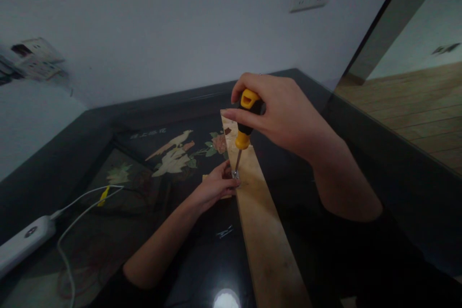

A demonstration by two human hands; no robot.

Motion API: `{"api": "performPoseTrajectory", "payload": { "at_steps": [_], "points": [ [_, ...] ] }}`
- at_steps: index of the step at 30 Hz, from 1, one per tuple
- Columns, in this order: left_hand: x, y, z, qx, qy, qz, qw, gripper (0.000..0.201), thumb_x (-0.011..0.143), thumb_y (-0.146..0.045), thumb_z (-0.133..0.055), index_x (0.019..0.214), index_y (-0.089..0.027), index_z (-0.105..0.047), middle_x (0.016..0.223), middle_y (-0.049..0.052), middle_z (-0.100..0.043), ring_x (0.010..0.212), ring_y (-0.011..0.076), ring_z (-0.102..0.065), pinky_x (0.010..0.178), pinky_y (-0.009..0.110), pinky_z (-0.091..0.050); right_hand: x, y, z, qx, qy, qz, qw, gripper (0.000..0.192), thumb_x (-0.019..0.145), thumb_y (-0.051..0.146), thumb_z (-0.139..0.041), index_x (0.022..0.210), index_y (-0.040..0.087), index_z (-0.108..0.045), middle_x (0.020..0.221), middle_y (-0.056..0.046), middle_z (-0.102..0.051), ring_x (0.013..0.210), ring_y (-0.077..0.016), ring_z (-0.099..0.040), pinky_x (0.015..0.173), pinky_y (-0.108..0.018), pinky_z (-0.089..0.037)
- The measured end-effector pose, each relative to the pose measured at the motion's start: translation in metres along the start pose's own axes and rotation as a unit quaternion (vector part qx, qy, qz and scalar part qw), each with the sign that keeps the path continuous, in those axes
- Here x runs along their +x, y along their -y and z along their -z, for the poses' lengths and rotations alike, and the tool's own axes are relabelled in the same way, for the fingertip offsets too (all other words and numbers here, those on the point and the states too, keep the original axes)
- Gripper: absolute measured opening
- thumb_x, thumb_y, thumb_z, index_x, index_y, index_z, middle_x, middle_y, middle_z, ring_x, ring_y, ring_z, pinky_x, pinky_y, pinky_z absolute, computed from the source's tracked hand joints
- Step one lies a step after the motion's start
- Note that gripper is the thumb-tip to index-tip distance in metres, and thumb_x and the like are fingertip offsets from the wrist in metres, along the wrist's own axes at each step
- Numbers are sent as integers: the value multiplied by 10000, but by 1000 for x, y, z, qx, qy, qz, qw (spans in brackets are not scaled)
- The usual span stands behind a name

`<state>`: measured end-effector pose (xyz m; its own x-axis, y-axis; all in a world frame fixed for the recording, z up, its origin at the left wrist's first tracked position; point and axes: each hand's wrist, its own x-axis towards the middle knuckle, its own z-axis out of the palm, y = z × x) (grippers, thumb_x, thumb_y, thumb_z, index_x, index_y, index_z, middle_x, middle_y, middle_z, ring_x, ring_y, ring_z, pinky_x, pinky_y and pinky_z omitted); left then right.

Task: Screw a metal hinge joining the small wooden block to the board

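My right hand (277, 106) is closed around the yellow and black handle of a screwdriver (243, 140). Its shaft slants down to a small metal piece (235, 176) at the left edge of a long wooden board (265, 216). Beside that spot, my left hand (216, 185) presses its thumb and fingers against the metal piece and the board's edge. A second, smaller bit of wood (228, 196) shows partly from under the left hand. The screw under the tip is too small to make out.
The board lies on a dark glossy table (202, 250) with a bird and flower picture. Several small metal pieces (225, 232) lie near the board. At the left are a white power strip (27, 240) and a cable with a yellow tag (103, 196). A wall stands behind.
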<state>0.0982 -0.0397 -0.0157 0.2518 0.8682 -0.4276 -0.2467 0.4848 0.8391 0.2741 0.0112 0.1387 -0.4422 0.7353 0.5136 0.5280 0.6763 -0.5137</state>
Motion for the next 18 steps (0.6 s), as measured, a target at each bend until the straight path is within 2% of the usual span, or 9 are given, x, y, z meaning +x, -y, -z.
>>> {"api": "performPoseTrajectory", "payload": {
  "at_steps": [5, 9, 11, 14, 16, 18],
  "points": [
    [0, 0, 2, 5, -3, 0, 1000, 677, 662, 8, -743, 1284, -175, -547, 1089, 94, -690, 832, 189, -720, 655, 265, -599, -3, -1, 18, 94, 105, 62, 988, 325, 803, 241, -654, 1128, 237, -643, 1123, -1, -661, 1041, -189, -597, 852, -313, -455],
    [-2, -1, 2, -5, 9, -5, 1000, 642, 653, 15, -741, 1240, -184, -571, 1067, 77, -695, 818, 172, -715, 664, 250, -592, -4, -4, 30, 119, 140, 75, 980, 281, 779, 248, -670, 1059, 233, -681, 1038, -5, -690, 957, -194, -622, 794, -316, -477],
    [-1, -1, 3, -5, 10, -7, 1000, 641, 654, 12, -742, 1237, -190, -572, 1096, 84, -692, 860, 186, -718, 692, 263, -599, -3, -5, 26, 95, 116, 62, 987, 199, 771, 274, -712, 965, 233, -691, 935, -9, -688, 888, -194, -620, 766, -321, -469],
    [0, 0, 3, -2, 6, -5, 1000, 647, 657, 6, -749, 1246, -192, -570, 1130, 97, -686, 905, 205, -718, 715, 278, -604, -1, -4, 13, 17, 31, 16, 999, 181, 793, 375, -738, 833, 215, -664, 795, -27, -629, 855, -217, -596, 755, -342, -441],
    [0, 1, 3, -3, 3, -6, 1000, 643, 660, 5, -749, 1246, -189, -570, 1135, 100, -684, 909, 208, -717, 728, 287, -605, -1, -3, 4, -31, -12, -17, 999, 253, 814, 447, -722, 821, 206, -645, 762, -38, -590, 868, -237, -587, 765, -355, -424],
    [1, 1, 3, -3, 0, -6, 1000, 632, 667, 1, -744, 1245, -184, -568, 1132, 102, -683, 903, 207, -718, 728, 292, -606, -1, -1, 0, -46, -22, -30, 998, 292, 817, 480, -719, 884, 206, -643, 776, -35, -580, 876, -242, -589, 778, -358, -412]
  ]
}}
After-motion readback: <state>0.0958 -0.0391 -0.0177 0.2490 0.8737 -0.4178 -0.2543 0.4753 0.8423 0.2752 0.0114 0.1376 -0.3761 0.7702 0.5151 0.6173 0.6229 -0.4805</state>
